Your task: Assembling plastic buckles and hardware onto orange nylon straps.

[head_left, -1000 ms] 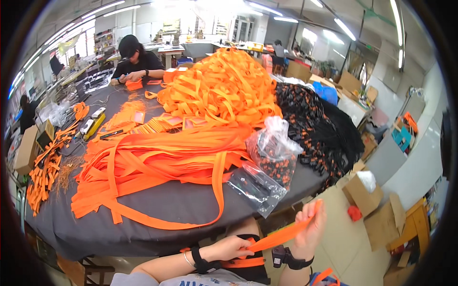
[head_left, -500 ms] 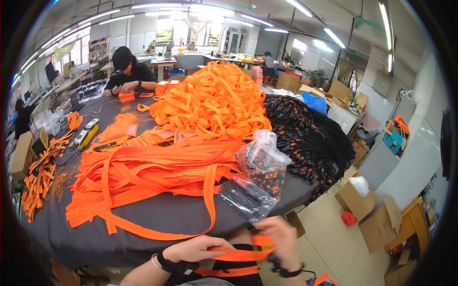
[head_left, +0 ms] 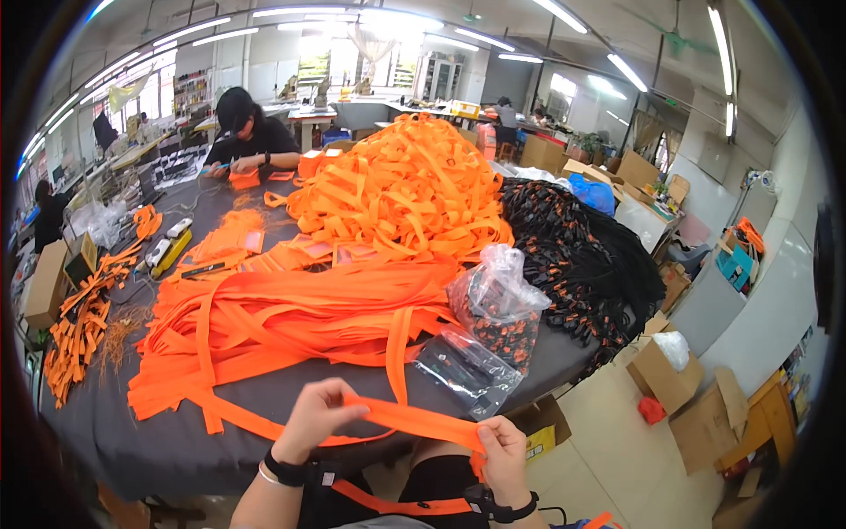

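An orange webbing strap (head_left: 414,419) is stretched between my two hands at the table's front edge. My left hand (head_left: 319,416) pinches one end with thumb and fingers. The other end is gripped by my right hand (head_left: 504,451), and a short piece of strap hangs below it. Lower down, another orange length (head_left: 379,499) with a small dark piece on it crosses my lap. Just beyond my hands lies a thick bundle of flat orange straps (head_left: 291,317), one of which loops toward me. A clear plastic bag (head_left: 467,368) with dark contents rests at the bundle's right.
Behind the bundle rises a large heap of orange straps (head_left: 401,189). Black cords (head_left: 586,251) pile up at its right, beside a knotted clear bag (head_left: 500,304) of small black-and-orange pieces. A co-worker (head_left: 247,141) sits at the far left. Cardboard boxes (head_left: 665,375) stand on the floor.
My left hand has risen and moved left, and my right hand has come down a little. The strap, earlier lower and partly folded, is now drawn out between them.
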Demonstrator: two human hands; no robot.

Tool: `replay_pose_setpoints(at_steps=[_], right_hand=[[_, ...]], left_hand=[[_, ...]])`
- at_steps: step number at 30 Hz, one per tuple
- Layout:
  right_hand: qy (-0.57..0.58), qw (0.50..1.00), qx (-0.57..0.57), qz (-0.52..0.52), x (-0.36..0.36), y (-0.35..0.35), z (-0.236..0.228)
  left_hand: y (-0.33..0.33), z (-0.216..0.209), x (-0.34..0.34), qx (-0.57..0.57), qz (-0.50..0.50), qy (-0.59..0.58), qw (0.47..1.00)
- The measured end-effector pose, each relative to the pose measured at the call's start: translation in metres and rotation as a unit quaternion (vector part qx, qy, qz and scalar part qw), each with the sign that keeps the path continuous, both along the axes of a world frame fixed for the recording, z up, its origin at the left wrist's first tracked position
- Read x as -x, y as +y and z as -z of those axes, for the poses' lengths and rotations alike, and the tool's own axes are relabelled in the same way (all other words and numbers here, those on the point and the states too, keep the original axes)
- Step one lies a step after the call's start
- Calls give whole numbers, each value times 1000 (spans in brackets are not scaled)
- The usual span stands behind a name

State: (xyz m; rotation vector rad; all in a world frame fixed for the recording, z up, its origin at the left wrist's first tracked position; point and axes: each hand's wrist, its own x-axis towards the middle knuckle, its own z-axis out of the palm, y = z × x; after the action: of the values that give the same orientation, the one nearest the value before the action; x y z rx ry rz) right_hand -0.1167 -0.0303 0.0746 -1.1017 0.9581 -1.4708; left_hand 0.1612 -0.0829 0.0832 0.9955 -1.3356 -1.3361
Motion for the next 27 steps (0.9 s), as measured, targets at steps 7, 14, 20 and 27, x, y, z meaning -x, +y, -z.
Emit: replay_pose_setpoints(at_steps=[7,14,20,27], right_hand=[[273,892,200,-299,-80,21,27],[234,951,161,-125,-64,-14,-2],[149,979,128,-47,-58,-38,-15],[190,972,131,-32,-42,-40,-1]], left_hand=[[-17,-12,17,-6,-90,414,906],[0,-28,10,75,-79,115,987],[3,-6,46,85,36,-49,995],[11,5,72,77,-4,-85,993]])
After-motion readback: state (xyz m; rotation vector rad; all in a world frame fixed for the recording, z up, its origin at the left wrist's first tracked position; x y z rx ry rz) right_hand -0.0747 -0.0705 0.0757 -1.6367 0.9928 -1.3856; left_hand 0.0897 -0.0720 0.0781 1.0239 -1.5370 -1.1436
